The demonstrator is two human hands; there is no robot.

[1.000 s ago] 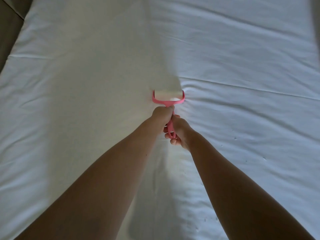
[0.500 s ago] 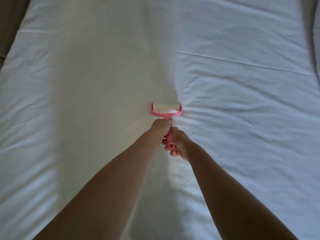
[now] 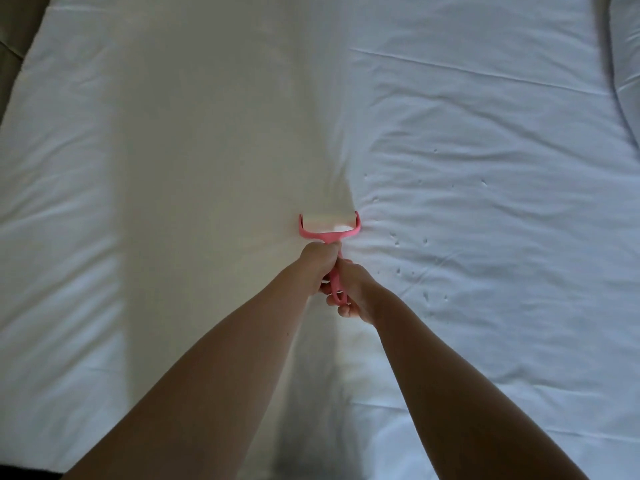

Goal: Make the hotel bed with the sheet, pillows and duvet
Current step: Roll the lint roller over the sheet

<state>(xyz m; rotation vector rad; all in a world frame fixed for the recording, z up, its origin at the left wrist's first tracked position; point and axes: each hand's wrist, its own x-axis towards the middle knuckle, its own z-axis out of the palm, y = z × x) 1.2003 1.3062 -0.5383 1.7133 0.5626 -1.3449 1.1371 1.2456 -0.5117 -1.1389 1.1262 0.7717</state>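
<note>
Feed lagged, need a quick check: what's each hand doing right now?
Left hand: closed on the upper handle of the pink lint roller.
Right hand: closed on the lower handle of that roller, which is on the white sheet.

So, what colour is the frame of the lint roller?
Pink, seen in the head view: lint roller, on the white sheet.

Your left hand and right hand both grip the handle of a pink lint roller, left nearer the head, its white roll pressed on the wrinkled white sheet mid-bed, specks of lint just right, bedding bunched at the sheet's far right corner.
</note>
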